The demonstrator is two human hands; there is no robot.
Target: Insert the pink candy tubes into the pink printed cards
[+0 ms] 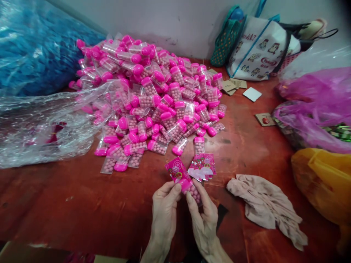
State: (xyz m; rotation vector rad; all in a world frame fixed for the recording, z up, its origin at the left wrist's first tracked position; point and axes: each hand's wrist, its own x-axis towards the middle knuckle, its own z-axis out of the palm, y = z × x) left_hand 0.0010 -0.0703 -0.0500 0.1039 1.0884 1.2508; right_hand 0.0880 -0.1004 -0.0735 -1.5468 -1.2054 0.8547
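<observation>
My left hand (163, 212) and my right hand (202, 219) meet low in the middle, both pinched on one small bagged candy tube with a pink cap (190, 188). A pink printed card (177, 170) sits at the top of that bag, under my left thumb. A small stack of the same pink cards (202, 167) lies on the red table just beyond my right fingers. Behind it spreads a big heap of pink-capped tubes in clear bags (153, 98).
Crumpled clear plastic (41, 124) lies at the left below a blue bag (35, 47). A beige cloth (267, 206) lies right of my hands. Pink (315, 106) and yellow bags (326, 179) crowd the right edge. Tote bags (260, 47) lean on the wall.
</observation>
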